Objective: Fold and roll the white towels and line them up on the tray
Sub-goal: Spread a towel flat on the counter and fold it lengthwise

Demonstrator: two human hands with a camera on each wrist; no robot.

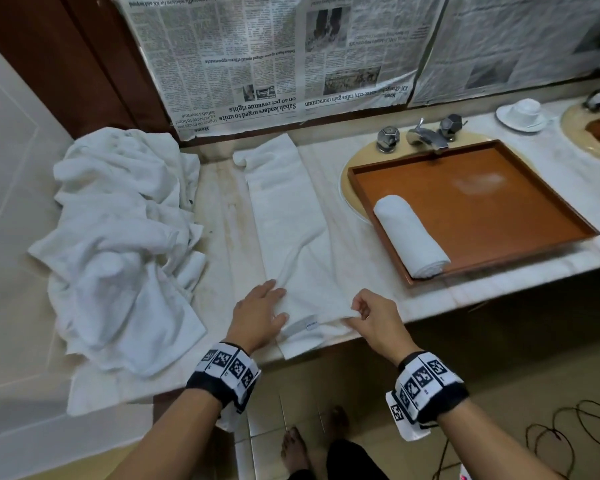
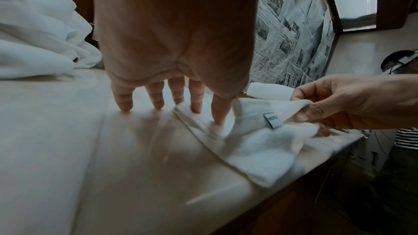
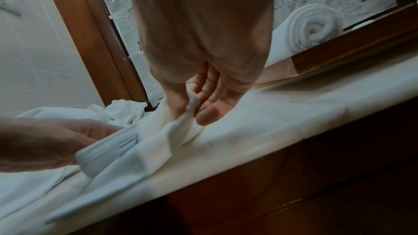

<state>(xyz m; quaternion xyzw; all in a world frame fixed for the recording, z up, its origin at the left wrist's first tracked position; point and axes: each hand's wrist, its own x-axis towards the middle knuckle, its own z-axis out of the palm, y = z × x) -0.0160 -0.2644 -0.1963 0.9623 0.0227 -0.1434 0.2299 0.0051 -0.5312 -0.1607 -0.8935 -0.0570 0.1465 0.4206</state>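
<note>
A long white towel [image 1: 291,230] is lying flat on the marble surface [image 1: 222,209], reaching from the back edge to the front edge, with its near end hanging a little over the front edge. The left hand [image 1: 257,315] is lying open on the towel's near left side, with straight fingers [image 2: 195,96] pressing down on the cloth and the surface. The right hand [image 1: 371,317] is pinching the towel's near right corner between thumb and fingers [image 3: 204,113], lifting it a bit off the surface. A small label [image 2: 272,117] is sticking out of the towel's near hem, between the two hands.

A brown tray [image 1: 499,202] is sitting over the sink [image 1: 347,181] toward the right side of the surface. One rolled white towel [image 1: 409,235] is lying inside the tray, along its left wall, with one end near the tray's front corner.

A big heap of crumpled white towels [image 1: 118,237] is sitting at the left end of the surface, spilling over the front edge. A tap [image 1: 425,135] is standing at the back edge behind the tray. Newspaper sheets [image 1: 274,57] are covering the wall behind.
</note>
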